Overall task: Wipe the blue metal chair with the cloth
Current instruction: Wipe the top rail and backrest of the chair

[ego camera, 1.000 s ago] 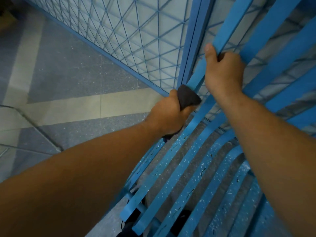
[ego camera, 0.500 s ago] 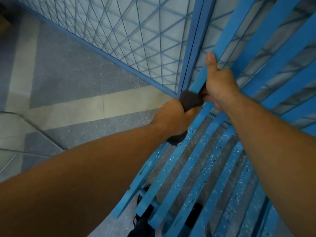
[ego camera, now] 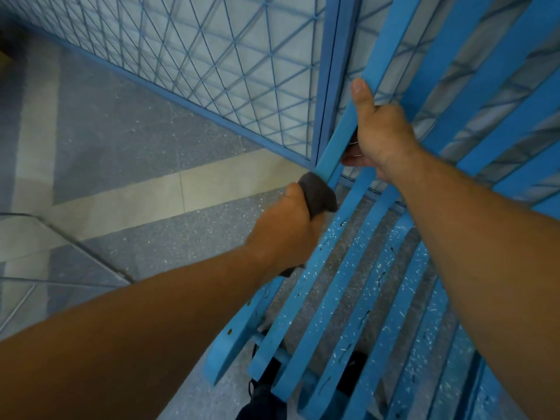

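The blue metal chair [ego camera: 357, 298] fills the right half of the view, its flat slats chipped with white flecks. My left hand [ego camera: 288, 228] is wrapped around the leftmost slat where seat meets back, shut on a dark grey cloth [ego camera: 318, 192] that pokes out above my fingers and presses against that slat. My right hand [ego camera: 378, 131] grips the same slat higher up on the backrest, thumb lying along it, fingers curled behind.
A blue wire-mesh fence [ego camera: 212, 62] with a blue post [ego camera: 328, 74] stands right behind the chair. Grey speckled floor with pale tile bands [ego camera: 121, 192] lies to the left. Dark shoes [ego camera: 266, 395] show beneath the seat's front edge.
My left hand with the cloth has slid a little down the slat. My right hand has shifted its grip on the backrest slat, coming down toward the cloth and then up again.
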A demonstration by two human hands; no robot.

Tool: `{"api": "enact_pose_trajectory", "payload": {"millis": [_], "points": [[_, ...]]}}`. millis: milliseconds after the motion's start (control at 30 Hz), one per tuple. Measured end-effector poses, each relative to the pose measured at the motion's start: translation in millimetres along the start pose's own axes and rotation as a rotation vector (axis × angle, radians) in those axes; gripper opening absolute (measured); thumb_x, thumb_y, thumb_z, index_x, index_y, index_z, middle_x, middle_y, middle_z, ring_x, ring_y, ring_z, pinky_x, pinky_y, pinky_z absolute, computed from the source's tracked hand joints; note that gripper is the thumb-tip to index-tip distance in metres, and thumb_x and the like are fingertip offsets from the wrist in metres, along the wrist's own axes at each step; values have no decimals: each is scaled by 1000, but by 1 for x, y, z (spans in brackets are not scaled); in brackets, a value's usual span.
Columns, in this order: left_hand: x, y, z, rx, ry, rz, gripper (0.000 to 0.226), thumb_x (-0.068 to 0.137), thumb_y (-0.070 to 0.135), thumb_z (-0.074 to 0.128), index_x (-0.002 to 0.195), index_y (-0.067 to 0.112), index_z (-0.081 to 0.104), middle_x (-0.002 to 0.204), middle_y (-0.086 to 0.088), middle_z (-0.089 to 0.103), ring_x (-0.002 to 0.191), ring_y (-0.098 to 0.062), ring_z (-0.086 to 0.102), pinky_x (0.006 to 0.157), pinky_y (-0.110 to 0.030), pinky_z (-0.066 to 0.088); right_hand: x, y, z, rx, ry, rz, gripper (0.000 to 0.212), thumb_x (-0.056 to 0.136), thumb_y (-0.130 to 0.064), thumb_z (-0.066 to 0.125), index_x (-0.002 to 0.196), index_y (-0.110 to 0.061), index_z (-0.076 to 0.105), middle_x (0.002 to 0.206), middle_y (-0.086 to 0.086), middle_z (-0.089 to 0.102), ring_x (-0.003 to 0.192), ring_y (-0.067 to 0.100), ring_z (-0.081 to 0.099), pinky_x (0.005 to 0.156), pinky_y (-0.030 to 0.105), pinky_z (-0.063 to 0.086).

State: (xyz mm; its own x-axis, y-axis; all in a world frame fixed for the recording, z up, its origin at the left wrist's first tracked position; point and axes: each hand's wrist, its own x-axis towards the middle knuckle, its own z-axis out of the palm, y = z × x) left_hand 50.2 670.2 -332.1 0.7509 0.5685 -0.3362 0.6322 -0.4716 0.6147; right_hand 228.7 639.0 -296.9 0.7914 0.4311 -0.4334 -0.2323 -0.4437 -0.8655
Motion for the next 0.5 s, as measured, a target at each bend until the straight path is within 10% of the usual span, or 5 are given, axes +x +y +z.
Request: {"api": "enact_pose_trajectory", "payload": {"millis": [200, 333, 500], "points": [[38, 29, -17, -86, -143, -183, 56, 85, 68, 50, 84, 14, 61, 72, -1, 60, 67, -15, 59, 50, -21, 39, -2, 0, 0, -24, 31, -54, 57, 90, -66, 46, 80, -11, 60, 81, 6, 71, 67, 16, 72, 55, 36, 60], [7, 9, -9, -105, -26, 4, 35, 94, 51, 50, 108, 20, 44, 79, 4, 56, 64, -8, 55, 46, -18, 37, -5, 2, 0, 26, 18, -26, 57, 89, -66, 47, 83, -11, 60, 83, 8, 72, 70, 19, 73, 58, 39, 61], [-42, -28, 0, 166, 36, 261, 62, 98, 38, 47, 146, 11, 18, 117, -6, 51, 80, -10, 53, 61, -21, 48, -8, 3, 3, 91, 36, -1, 55, 88, -66, 49, 84, -13, 61, 80, 5, 72, 73, 20, 73, 63, 43, 61]]}}
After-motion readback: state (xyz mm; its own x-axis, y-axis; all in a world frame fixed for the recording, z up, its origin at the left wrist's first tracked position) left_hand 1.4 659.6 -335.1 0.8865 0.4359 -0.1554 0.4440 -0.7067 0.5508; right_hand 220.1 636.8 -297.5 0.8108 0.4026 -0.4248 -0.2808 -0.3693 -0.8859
